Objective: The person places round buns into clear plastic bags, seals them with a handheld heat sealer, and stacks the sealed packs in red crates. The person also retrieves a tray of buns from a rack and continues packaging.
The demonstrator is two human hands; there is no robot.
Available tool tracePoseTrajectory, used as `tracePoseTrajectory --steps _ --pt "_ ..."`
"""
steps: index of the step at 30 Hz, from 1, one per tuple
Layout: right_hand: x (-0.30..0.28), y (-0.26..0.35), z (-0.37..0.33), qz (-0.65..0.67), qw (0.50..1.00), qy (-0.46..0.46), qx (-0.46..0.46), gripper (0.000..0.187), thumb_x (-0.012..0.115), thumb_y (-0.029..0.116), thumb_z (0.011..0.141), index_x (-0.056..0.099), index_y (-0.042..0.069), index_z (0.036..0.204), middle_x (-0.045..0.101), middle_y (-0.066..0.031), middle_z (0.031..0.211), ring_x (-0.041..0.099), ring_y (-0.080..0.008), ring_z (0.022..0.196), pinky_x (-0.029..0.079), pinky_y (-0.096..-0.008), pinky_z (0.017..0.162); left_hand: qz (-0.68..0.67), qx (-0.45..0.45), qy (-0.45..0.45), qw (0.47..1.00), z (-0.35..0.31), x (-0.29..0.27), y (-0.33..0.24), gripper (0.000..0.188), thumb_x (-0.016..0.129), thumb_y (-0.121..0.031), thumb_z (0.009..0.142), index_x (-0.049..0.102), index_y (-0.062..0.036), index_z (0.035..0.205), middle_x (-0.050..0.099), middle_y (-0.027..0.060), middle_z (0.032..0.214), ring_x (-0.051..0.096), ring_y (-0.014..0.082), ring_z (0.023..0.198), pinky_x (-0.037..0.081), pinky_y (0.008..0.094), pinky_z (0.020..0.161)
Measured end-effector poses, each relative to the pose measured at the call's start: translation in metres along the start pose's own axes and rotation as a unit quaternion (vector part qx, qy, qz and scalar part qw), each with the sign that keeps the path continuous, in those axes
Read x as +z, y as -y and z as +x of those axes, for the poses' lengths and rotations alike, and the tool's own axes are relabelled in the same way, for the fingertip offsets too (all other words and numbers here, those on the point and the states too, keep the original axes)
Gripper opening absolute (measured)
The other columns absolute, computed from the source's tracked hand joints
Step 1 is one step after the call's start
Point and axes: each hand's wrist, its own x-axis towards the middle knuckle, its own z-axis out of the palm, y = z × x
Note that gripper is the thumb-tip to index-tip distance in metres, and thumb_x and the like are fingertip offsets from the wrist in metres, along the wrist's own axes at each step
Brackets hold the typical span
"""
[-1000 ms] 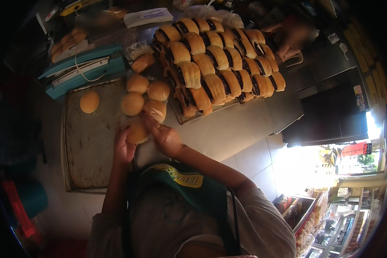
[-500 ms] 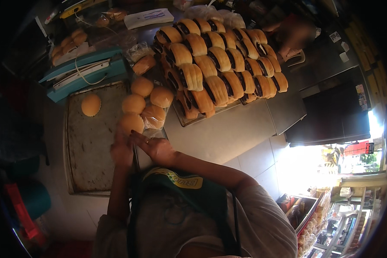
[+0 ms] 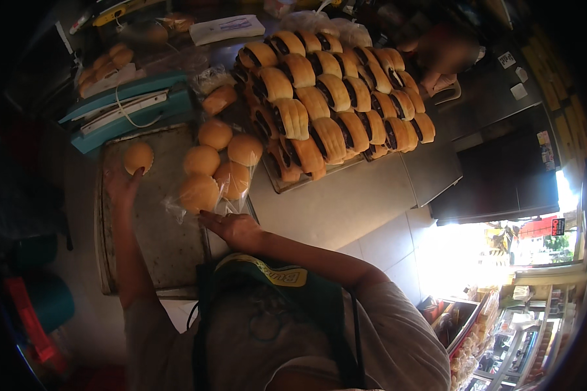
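A single round bun [image 3: 138, 158] sits at the far end of the worn metal tray [image 3: 163, 234]. My left hand [image 3: 121, 185] reaches over this tray with thumb and fingers apart, the thumb tip at the bun's near edge. Right of it lies a clear plastic bag [image 3: 174, 207] with several round golden buns [image 3: 199, 193] inside. At the near end of the bag, my right hand [image 3: 236, 229] pinches the plastic between thumb and fingers.
Stacked filled bread rolls [image 3: 332, 91] cover another tray at the far right. A teal bag sealer [image 3: 130, 111] with a pale cord stands behind the worn tray. One wrapped bread [image 3: 219, 99] lies beside it. Another person's hand [image 3: 440, 81] shows beyond the rolls.
My left hand has left the bag's mouth and moved left and away from me to the lone bun. My right hand stays at the bag.
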Motion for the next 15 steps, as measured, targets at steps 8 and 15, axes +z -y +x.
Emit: tracePoseTrajectory --steps 8,15 --pt "-0.01 -0.002 -0.005 0.086 0.995 -0.029 0.037 0.07 0.052 -0.005 0.075 0.042 0.011 0.143 0.05 -0.0126 0.144 0.07 -0.0292 0.082 0.059 -0.038 0.07 -0.342 -0.026 -0.009 0.939 0.015 0.061 -0.01 0.085 0.08 -0.025 0.077 0.034 -0.0065 0.146 0.05 0.0228 0.135 0.053 0.0397 0.121 0.046 0.0456 0.099" --pt "-0.009 -0.002 0.0 0.132 0.984 -0.073 0.094 0.076 0.049 -0.01 0.07 0.04 0.008 0.144 0.05 -0.0166 0.142 0.069 -0.0331 0.094 0.058 -0.0383 0.079 -0.816 0.006 0.337 0.469 -0.067 -0.061 -0.032 0.092 0.082 -0.04 0.067 0.042 -0.0012 0.14 0.054 0.015 0.132 0.052 0.0299 0.125 0.044 0.0423 0.103"
